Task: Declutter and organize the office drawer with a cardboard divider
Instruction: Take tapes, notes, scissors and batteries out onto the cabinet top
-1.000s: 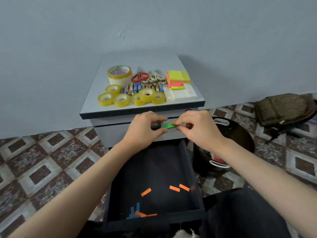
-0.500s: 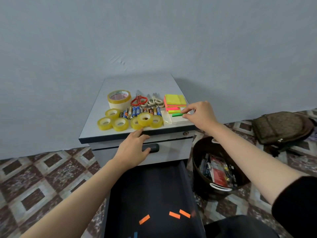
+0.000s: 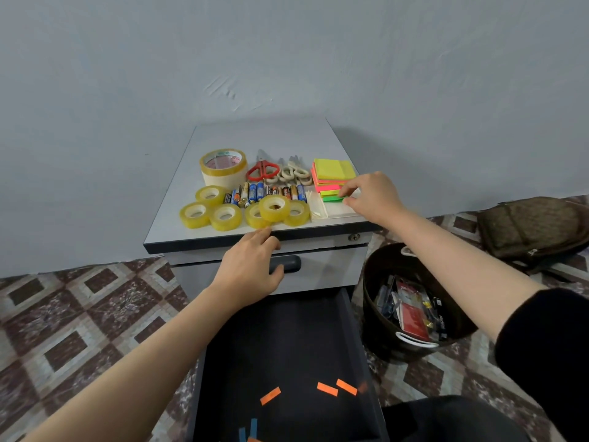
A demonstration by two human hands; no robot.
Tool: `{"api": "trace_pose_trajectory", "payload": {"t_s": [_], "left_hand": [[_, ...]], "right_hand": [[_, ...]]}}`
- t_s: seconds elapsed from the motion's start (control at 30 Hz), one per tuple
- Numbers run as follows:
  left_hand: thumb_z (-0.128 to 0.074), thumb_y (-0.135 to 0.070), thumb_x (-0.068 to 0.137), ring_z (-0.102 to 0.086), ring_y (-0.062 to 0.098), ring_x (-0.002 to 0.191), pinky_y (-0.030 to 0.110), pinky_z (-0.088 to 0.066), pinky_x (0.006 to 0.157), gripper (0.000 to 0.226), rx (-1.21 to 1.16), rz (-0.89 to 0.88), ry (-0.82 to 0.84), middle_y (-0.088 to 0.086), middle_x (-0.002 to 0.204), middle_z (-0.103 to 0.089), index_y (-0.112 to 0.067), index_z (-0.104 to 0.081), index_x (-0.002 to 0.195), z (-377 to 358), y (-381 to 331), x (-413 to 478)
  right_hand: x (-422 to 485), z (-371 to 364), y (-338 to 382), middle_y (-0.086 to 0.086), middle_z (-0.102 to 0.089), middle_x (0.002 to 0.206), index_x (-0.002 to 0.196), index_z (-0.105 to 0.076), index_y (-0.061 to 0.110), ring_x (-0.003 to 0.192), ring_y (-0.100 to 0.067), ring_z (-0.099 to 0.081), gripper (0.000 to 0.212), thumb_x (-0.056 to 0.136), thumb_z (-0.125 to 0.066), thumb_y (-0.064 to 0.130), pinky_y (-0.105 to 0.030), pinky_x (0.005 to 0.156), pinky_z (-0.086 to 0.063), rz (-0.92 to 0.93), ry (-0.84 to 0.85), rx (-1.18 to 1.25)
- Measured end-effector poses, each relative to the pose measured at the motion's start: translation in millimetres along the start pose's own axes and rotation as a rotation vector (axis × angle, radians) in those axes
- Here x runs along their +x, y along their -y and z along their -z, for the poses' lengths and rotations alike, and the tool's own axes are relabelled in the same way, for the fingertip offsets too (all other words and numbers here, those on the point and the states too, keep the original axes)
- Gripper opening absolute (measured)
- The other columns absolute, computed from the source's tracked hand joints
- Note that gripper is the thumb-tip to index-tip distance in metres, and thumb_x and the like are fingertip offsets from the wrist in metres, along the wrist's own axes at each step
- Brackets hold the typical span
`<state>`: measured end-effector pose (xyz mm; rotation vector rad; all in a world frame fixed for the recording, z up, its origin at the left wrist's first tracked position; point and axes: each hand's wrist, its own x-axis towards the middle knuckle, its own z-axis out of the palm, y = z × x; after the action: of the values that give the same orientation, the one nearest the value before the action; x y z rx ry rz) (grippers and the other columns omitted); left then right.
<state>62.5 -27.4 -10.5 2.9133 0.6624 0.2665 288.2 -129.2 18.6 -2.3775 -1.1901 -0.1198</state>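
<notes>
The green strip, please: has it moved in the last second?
Yes: the green strip rose from before the drawer front onto the cabinet top, beside the sticky notes.

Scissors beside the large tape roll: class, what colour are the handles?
Red handles on those scissors, clearest in the head view.

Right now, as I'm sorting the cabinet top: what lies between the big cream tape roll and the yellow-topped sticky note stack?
Head view: red-handled scissors beside the big cream tape roll, then cream-handled scissors next to the yellow-topped sticky note stack.
</notes>
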Motion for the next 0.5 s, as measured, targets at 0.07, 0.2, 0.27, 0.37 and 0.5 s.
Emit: {"api": "trace_pose_trajectory", "payload": {"t_s": [0.07,0.2,0.27,0.37,0.5], "left_hand": [[-0.050,-0.038,0.092,-0.019,0.016,0.143,0.029,-0.033,0.106,0.040,0.018,-0.005,0.008,0.001,0.155,-0.023,-0.021,-0.050,0.128,-2.5,0.0,-0.8],[-0.048,-0.039,0.092,-0.012,0.016,0.145,0.031,-0.035,0.105,0.038,0.034,-0.008,0.024,0.003,0.156,-0.019,-0.021,-0.052,0.126,-5.3,-0.7,-2.3],[-0.048,-0.039,0.092,-0.011,0.016,0.145,0.032,-0.036,0.104,0.038,0.040,-0.007,0.028,0.004,0.156,-0.018,-0.020,-0.052,0.125,-5.8,-1.2,-2.3],[-0.048,-0.038,0.092,-0.011,0.017,0.145,0.032,-0.036,0.104,0.038,0.043,-0.011,0.030,0.005,0.156,-0.018,-0.019,-0.053,0.124,-6.4,-1.3,-2.1],[-0.048,-0.038,0.092,-0.013,0.016,0.145,0.032,-0.036,0.104,0.037,0.044,-0.011,0.025,0.004,0.156,-0.019,-0.020,-0.053,0.124,-5.8,0.2,-1.6]], "right_hand": [[1.1,-0.9,1.4,-0.001,-0.070,0.106,0.100,-0.074,0.017,0.107,-0.022,-0.056,0.021,0.086,-0.060,0.010,-0.030,0.085,-0.044,-0.006,0.000,0.012],[2.6,-2.9,1.9,-0.005,-0.070,0.099,0.103,-0.071,0.016,0.101,-0.024,-0.057,0.025,0.082,-0.062,0.006,-0.031,0.082,-0.046,-0.019,-0.006,0.022],[2.8,-2.7,2.1,-0.004,-0.070,0.096,0.104,-0.070,0.016,0.100,-0.024,-0.058,0.025,0.082,-0.062,0.006,-0.031,0.080,-0.046,-0.035,-0.011,0.027],[3.4,-1.7,1.8,-0.004,-0.069,0.096,0.105,-0.068,0.016,0.101,-0.024,-0.056,0.024,0.082,-0.064,0.009,-0.030,0.080,-0.045,-0.051,-0.012,0.025],[2.6,-0.1,3.8,-0.006,-0.068,0.099,0.108,-0.067,0.014,0.103,-0.025,-0.055,0.024,0.084,-0.064,0.012,-0.030,0.080,-0.044,-0.068,-0.021,0.011]]}}
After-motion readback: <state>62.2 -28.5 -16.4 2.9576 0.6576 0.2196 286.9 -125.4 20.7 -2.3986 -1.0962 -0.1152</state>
